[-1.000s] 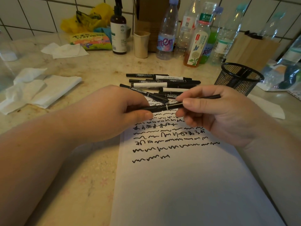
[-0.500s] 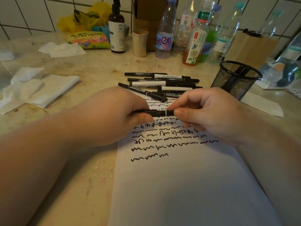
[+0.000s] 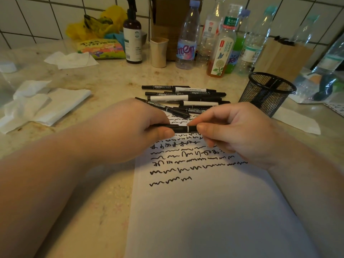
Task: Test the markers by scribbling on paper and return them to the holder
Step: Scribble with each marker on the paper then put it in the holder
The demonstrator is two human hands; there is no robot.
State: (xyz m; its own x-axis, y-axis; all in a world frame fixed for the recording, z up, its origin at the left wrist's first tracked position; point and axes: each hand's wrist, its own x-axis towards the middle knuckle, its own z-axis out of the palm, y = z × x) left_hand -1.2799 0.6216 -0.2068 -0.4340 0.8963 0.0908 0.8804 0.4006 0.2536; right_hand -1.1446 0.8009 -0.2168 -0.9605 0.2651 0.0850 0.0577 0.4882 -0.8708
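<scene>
White wall tiles back a mottled stone bench, where a row of plastic bottles stands along the far edge beside a dark pump bottle and a beige cup. Crumpled tissues lie toward the left edge. A sheet of paper runs from the near edge toward the middle, its far half covered in rows of black scribbles. Just beyond it, loose markers lie in a heap, some overlapping the paper's far end. A black mesh holder stands to the right of the heap, a dark shape visible inside it. Above the scribbles, both hands grip one black marker held level: the left hand curls round one end with the thumb pressed on the barrel, and the right hand pinches the other end between thumb and fingertips.
</scene>
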